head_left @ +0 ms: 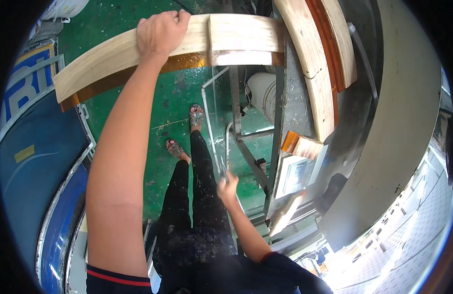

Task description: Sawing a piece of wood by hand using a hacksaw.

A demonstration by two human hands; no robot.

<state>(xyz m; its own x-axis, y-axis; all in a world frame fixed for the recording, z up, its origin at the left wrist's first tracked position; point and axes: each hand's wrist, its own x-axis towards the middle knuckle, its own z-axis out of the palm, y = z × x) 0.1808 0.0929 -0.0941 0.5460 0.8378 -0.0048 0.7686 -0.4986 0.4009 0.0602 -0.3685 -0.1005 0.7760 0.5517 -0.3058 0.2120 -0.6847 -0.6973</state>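
Observation:
My left hand (pixel 162 33) is wrapped over the top of a long squeegee (pixel 246 33) with a pale wooden handle and an amber blade along its lower edge. The squeegee lies crosswise, its right end on the metal bench and its left part overhanging the floor. My right hand (pixel 228 187) is closed round the grip of a saw (pixel 223 169), lower down beside the bench. The saw's thin blade is smeared by motion and runs up to a dark line across the wooden handle, right of my left hand.
More squeegees (pixel 312 73) lie along the metal bench (pixel 297 105) at right, with a short cut-off piece (pixel 301 145) near its closer end. Underneath is a white bucket (pixel 262 95). Framed screens (pixel 45 142) stand at left. My feet are on the green floor (pixel 123 112).

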